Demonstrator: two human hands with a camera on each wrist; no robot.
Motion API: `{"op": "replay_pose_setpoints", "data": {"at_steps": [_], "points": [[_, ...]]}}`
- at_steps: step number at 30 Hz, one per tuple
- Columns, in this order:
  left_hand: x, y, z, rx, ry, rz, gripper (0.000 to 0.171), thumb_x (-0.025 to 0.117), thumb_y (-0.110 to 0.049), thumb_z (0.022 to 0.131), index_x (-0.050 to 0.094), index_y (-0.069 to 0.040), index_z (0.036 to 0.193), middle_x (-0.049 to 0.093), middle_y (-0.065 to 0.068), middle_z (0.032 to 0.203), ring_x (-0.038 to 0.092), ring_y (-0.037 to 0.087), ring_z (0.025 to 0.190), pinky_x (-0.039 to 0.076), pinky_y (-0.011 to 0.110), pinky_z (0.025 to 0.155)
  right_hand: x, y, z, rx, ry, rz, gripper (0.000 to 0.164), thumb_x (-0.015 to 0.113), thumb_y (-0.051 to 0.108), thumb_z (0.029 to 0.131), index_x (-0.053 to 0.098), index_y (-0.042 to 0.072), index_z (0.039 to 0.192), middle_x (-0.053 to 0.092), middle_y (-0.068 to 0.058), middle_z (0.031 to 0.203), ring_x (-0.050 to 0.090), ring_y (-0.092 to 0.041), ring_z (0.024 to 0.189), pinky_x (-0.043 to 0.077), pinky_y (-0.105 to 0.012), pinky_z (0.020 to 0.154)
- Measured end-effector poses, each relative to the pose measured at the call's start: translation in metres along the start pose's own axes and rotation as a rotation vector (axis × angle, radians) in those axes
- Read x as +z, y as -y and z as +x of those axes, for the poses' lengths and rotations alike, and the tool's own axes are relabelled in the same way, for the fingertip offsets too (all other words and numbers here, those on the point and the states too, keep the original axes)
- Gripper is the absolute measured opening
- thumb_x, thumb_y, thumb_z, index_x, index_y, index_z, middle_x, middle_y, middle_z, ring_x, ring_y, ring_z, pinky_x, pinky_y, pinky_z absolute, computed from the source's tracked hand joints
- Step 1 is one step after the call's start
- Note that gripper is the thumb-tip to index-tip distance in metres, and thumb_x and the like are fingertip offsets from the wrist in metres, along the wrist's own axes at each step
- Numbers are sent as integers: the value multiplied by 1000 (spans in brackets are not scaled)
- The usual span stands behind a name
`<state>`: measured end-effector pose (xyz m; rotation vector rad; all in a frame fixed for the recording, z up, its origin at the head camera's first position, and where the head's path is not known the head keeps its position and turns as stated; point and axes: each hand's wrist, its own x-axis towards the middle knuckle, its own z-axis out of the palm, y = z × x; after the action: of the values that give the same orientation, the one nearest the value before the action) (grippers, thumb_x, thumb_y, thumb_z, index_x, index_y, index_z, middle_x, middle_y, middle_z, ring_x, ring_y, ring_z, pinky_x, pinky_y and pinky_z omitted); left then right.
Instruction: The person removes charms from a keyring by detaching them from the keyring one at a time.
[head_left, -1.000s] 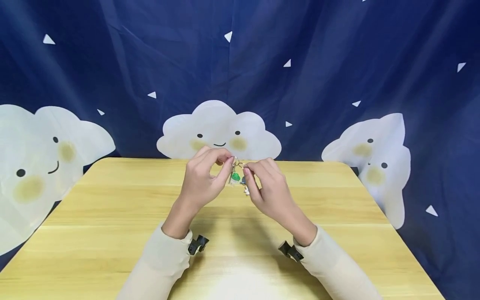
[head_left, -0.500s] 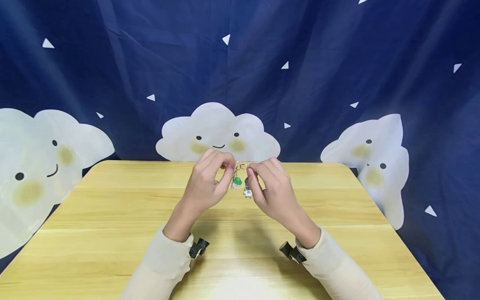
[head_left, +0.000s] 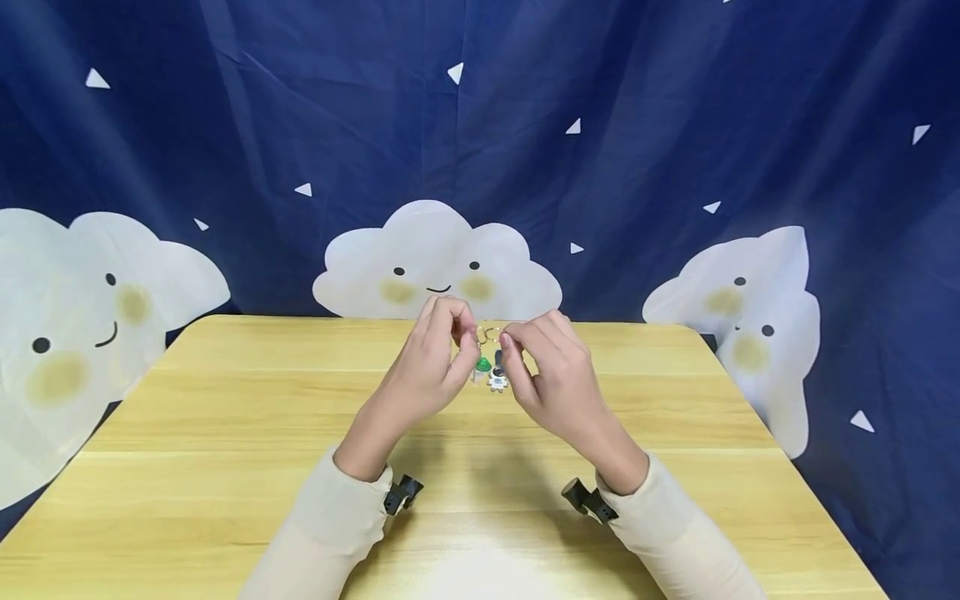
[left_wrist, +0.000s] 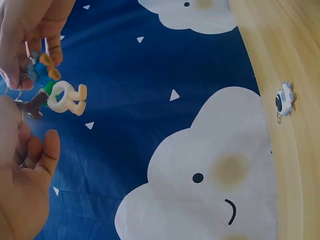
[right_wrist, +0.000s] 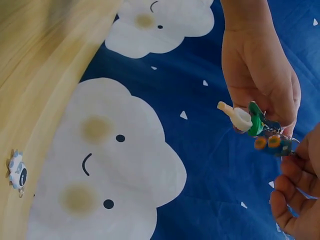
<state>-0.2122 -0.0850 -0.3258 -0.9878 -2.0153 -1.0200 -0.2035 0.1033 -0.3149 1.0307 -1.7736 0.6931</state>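
Between my two raised hands, thin metal rings (head_left: 487,335) stand linked or touching; I cannot tell which. My left hand (head_left: 431,358) pinches the keychain on its side, with a green-and-white figure charm (left_wrist: 62,96) and a dark flat piece (left_wrist: 32,106) hanging below. The right hand (head_left: 551,367) pinches a ring by thumb and index finger, and a small blue figure charm with orange feet (left_wrist: 44,68) dangles there. Fingertips cover part of the rings. Beyond the hands, a white astronaut-like charm (left_wrist: 285,99) lies on the table, apart from both.
A light wooden table (head_left: 225,400) spreads beneath the hands. Behind it hangs a dark blue curtain (head_left: 510,150) printed with smiling white clouds and small triangles. Each sleeve cuff carries a small black camera (head_left: 403,494).
Both hands have shifted slightly right with the rings and charms, the left hand somewhat more. The astronaut-like charm shows more fully between them. Both pinches persist.
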Motion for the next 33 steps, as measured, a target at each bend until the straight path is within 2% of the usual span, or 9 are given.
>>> {"op": "replay_pose_setpoints", "data": {"at_steps": [4,9,13,18,23,28,33], "points": [[1,0,-1,-4,7,-12,14,50,4,92,41,-6,96,47,10,92,47,21,85,44,29,74,-1,-1,0,0,-8,8,20,53,9,100,66,2,86,59,-3,74,51,-24,71,43,-36,64],[1,-3,0,1,14,-35,6,48,-1,96,45,-4,100,51,9,95,49,20,89,46,29,76,-4,-3,0,26,-13,51,18,54,7,98,66,3,84,59,-1,72,52,-22,70,43,-35,64],[1,-7,2,29,-13,-30,6,52,-1,96,49,-3,102,57,7,94,49,20,91,47,29,77,-8,-3,1,69,-16,86,19,54,8,97,65,5,82,57,1,70,52,-20,69,41,-31,64],[0,-12,4,106,-51,-19,7,53,1,95,53,-2,101,59,6,92,49,21,88,46,27,76,-14,-1,3,153,15,149,22,54,11,97,65,7,78,55,2,68,52,-16,69,40,-25,62],[-1,-17,6,177,-47,-21,6,54,1,95,54,-1,101,58,7,92,50,22,88,45,28,77,-21,-2,2,233,58,251,21,58,5,97,67,7,79,58,4,69,52,-12,66,41,-22,59],[0,-19,8,256,-55,0,2,55,-3,102,56,-1,102,59,7,93,51,24,88,44,32,78,-27,-3,4,361,124,407,25,58,-1,97,67,10,77,58,5,67,55,-11,63,44,-24,58],[2,-20,9,312,-88,27,19,49,-15,108,58,0,101,62,7,94,53,24,87,45,33,78,-31,-3,6,515,233,578,30,54,-3,98,62,9,72,52,3,58,50,-13,49,35,-25,44]]}}
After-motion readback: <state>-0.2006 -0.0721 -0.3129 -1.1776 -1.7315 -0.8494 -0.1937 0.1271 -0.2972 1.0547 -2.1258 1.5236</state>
